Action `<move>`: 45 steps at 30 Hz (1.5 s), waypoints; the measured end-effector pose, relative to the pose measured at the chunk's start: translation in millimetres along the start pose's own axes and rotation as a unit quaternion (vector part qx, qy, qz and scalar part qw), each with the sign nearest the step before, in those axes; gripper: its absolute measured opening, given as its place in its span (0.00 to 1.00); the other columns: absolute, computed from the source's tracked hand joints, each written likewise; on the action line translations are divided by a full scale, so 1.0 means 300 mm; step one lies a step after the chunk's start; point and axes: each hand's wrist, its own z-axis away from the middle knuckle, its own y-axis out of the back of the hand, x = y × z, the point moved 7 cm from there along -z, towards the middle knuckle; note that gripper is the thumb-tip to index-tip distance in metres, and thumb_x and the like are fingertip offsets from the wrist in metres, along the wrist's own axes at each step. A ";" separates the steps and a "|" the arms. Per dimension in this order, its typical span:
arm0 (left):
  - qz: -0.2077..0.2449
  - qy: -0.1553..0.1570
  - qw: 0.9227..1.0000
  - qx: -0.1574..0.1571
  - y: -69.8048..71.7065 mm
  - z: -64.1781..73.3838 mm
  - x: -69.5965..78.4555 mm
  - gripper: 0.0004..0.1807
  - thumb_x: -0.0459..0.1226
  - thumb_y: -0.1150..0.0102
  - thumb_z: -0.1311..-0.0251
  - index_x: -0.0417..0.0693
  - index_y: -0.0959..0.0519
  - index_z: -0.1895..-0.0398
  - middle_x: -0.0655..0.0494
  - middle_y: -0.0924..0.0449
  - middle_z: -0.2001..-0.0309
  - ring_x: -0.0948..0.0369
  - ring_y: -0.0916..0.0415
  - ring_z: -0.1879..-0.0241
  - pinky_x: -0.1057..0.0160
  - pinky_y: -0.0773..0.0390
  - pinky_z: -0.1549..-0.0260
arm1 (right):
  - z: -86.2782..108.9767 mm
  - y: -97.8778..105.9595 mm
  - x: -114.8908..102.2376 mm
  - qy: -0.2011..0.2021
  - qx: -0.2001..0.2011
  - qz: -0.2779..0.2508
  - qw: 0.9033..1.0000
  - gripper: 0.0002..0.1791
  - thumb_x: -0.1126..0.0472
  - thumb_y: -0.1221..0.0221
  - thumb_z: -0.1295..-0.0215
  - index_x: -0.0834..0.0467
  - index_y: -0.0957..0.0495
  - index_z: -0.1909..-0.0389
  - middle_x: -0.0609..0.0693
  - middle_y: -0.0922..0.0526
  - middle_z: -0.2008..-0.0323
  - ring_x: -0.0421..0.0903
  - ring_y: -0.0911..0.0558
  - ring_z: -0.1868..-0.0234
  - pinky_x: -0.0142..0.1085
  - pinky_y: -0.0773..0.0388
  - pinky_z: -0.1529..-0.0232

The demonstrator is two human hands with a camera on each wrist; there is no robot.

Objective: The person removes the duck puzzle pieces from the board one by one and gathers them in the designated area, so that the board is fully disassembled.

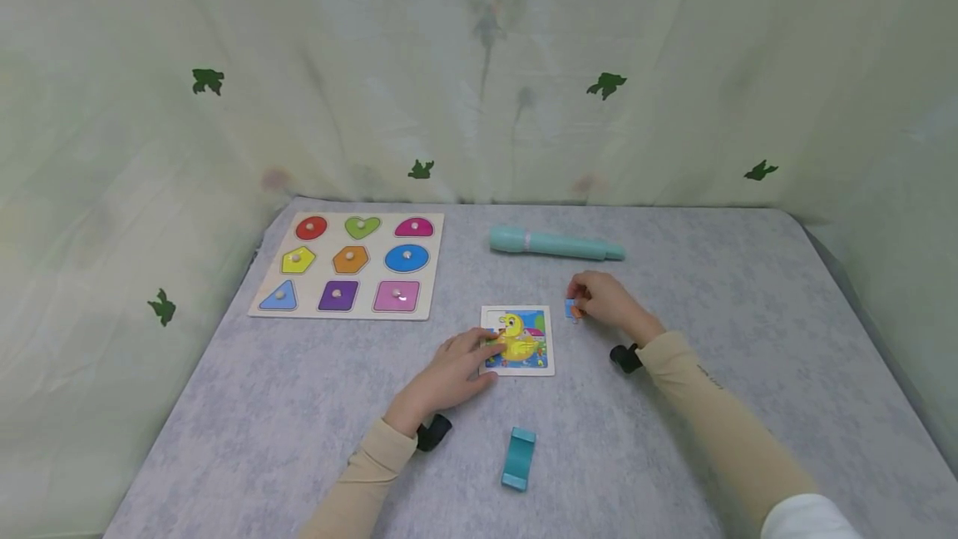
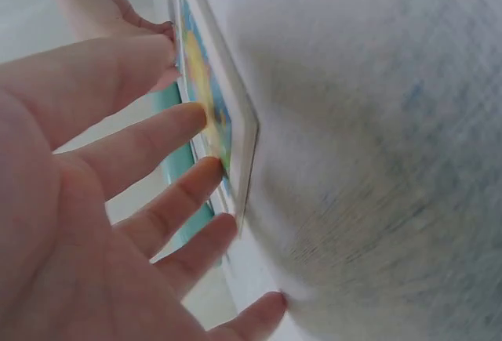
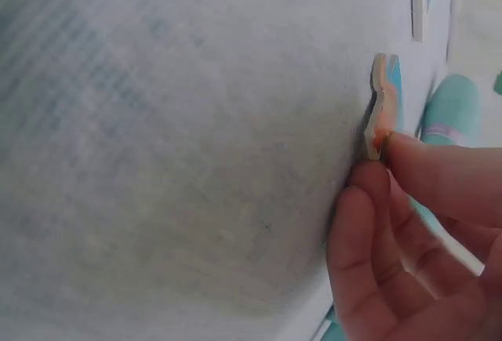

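A small square duck jigsaw puzzle (image 1: 533,348) in a white frame lies on the table, with a gap at its upper left. My left hand (image 1: 455,368) rests on its left side, fingers spread and nearly straight; in the left wrist view the fingertips (image 2: 210,167) touch the puzzle and its frame. To the right of the frame, my right hand (image 1: 608,299) pinches a jigsaw piece (image 1: 572,309), blue and orange, between thumb and fingers. In the right wrist view the puzzle piece (image 3: 384,106) is tilted up close to the tabletop.
A wooden shape board (image 1: 434,273) with several knobbed coloured shapes lies at the back left. Behind the puzzle is a teal, microphone-like stick (image 1: 557,244). A teal curved block (image 1: 519,458) sits near the front. Pale curtains (image 1: 479,65) enclose the table (image 1: 711,273).
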 end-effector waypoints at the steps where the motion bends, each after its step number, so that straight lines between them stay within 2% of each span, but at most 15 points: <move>1: -0.002 -0.002 1.000 0.001 -0.002 -0.002 0.000 0.24 0.39 0.43 0.34 0.44 0.28 0.36 0.46 0.37 0.35 0.48 0.42 0.35 0.42 0.48 0.38 | 0.000 0.000 0.000 0.002 0.000 0.001 1.000 0.04 0.73 0.43 0.39 0.63 0.23 0.68 0.51 0.24 0.73 0.47 0.28 0.72 0.39 0.29 0.69; 6: -0.013 -0.013 1.000 -0.014 -0.016 -0.008 0.006 0.24 0.40 0.45 0.33 0.46 0.29 0.35 0.50 0.38 0.33 0.49 0.47 0.32 0.41 0.48 0.39 | 0.002 -0.004 -0.012 0.004 0.008 -0.019 1.000 0.03 0.73 0.42 0.39 0.63 0.23 0.67 0.51 0.24 0.72 0.45 0.27 0.73 0.37 0.29 0.70; 10: -0.011 -0.014 0.999 -0.029 -0.023 -0.011 0.008 0.25 0.41 0.45 0.33 0.48 0.31 0.33 0.54 0.40 0.31 0.49 0.49 0.32 0.41 0.47 0.42 | -0.009 -0.024 -0.069 0.036 0.007 -0.066 0.997 0.06 0.73 0.41 0.40 0.62 0.21 0.63 0.52 0.22 0.67 0.46 0.25 0.71 0.38 0.26 0.69; 15: -0.011 -0.013 0.999 -0.039 -0.029 -0.015 0.004 0.26 0.42 0.46 0.33 0.49 0.32 0.32 0.56 0.42 0.29 0.50 0.50 0.32 0.43 0.46 0.43 | -0.030 -0.079 -0.172 0.091 -0.036 -0.093 0.991 0.11 0.73 0.41 0.41 0.62 0.20 0.58 0.51 0.19 0.61 0.47 0.23 0.63 0.40 0.25 0.60; 19: -0.008 -0.015 0.999 -0.048 -0.034 -0.018 0.002 0.27 0.42 0.46 0.32 0.50 0.33 0.31 0.56 0.43 0.29 0.49 0.52 0.31 0.41 0.48 0.42 | -0.046 -0.132 -0.222 0.116 -0.077 -0.071 0.988 0.14 0.72 0.39 0.41 0.61 0.19 0.54 0.51 0.21 0.59 0.46 0.23 0.60 0.39 0.25 0.57; 23: 0.003 -0.015 0.998 -0.055 -0.041 -0.020 -0.001 0.27 0.42 0.47 0.32 0.50 0.34 0.31 0.56 0.43 0.29 0.48 0.53 0.30 0.40 0.51 0.41 | -0.056 -0.166 -0.243 0.112 -0.105 -0.035 0.988 0.17 0.72 0.38 0.43 0.58 0.19 0.52 0.50 0.26 0.59 0.45 0.28 0.63 0.37 0.28 0.59; 29: 0.009 -0.013 0.998 -0.053 -0.044 -0.021 -0.003 0.26 0.41 0.46 0.32 0.50 0.34 0.31 0.56 0.43 0.28 0.48 0.52 0.30 0.39 0.52 0.41 | -0.057 -0.182 -0.256 0.076 -0.124 -0.013 0.989 0.20 0.73 0.40 0.45 0.54 0.20 0.52 0.50 0.30 0.60 0.45 0.30 0.65 0.37 0.31 0.62; 38: 0.009 0.003 0.999 -0.046 -0.036 -0.025 0.005 0.26 0.39 0.45 0.33 0.50 0.32 0.32 0.55 0.41 0.29 0.46 0.51 0.30 0.38 0.51 0.40 | -0.068 -0.196 -0.256 0.057 -0.121 -0.007 0.991 0.21 0.77 0.40 0.50 0.53 0.23 0.57 0.50 0.31 0.62 0.46 0.31 0.66 0.37 0.32 0.64; 45: 0.012 0.005 0.999 -0.045 -0.033 -0.027 0.007 0.25 0.39 0.46 0.32 0.49 0.32 0.32 0.54 0.40 0.30 0.46 0.51 0.31 0.37 0.52 0.40 | -0.061 -0.198 -0.253 0.080 -0.104 -0.030 0.991 0.21 0.78 0.40 0.50 0.54 0.23 0.57 0.50 0.31 0.56 0.47 0.31 0.63 0.38 0.32 0.62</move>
